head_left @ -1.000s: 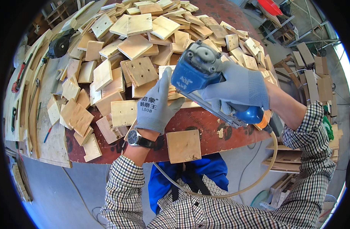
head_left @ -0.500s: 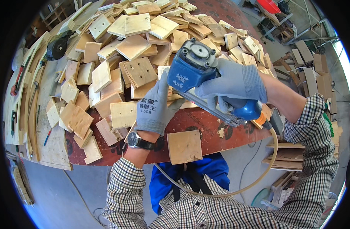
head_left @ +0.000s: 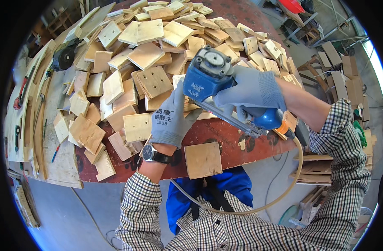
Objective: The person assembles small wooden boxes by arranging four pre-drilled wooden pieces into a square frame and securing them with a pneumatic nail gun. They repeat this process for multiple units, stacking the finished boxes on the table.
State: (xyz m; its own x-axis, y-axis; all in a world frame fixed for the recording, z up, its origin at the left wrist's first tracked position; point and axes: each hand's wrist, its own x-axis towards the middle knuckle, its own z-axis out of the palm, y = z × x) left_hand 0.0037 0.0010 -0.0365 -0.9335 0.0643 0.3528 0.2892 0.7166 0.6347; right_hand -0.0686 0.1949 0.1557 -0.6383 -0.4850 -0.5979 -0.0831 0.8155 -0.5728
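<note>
My right hand [head_left: 250,93], in a grey glove, grips a blue pneumatic nail gun [head_left: 208,77] whose nose points down onto a stack of small plywood squares [head_left: 190,103] at the middle of the red-brown table [head_left: 225,136]. My left hand [head_left: 170,119], also gloved and with a wristwatch, presses flat on that stack from the near side and partly hides it. A pale air hose [head_left: 258,205] runs from the gun's handle down past my lap.
Many loose plywood squares [head_left: 147,54] cover the table's far half. A single square [head_left: 203,160] lies at the near edge. A dark angle grinder [head_left: 64,56] and hand tools rest on curved boards at the left. Stacked wood pieces [head_left: 325,167] stand right.
The nail gun has tilted more upright and shifted slightly left over the stack, so its round top cap now faces me. My left hand stays pressed on the squares.
</note>
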